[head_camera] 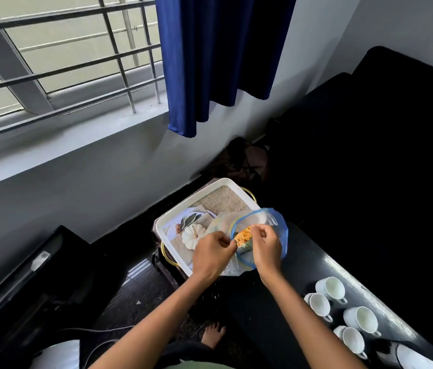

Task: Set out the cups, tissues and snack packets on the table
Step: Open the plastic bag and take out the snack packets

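At the far end of the long dark table (268, 310), over the white rectangular printed tray (183, 209), a clear blue-rimmed plastic bag (271, 222) is being held. An orange snack packet (243, 236), long axis slanting toward the far right, is being pinched between left hand (212, 255) and right hand (265, 249), equally near.

Four cups (340, 312); one snack packet (243, 235); one tray (196, 201).

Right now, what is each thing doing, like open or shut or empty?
Left hand: pinching the snack packet.
Right hand: pinching it too.
Snack packet: held over the tray.
Plastic bag: open.
Cups: four, upright, empty.
Tray: on the table.
Curtain: drawn aside.
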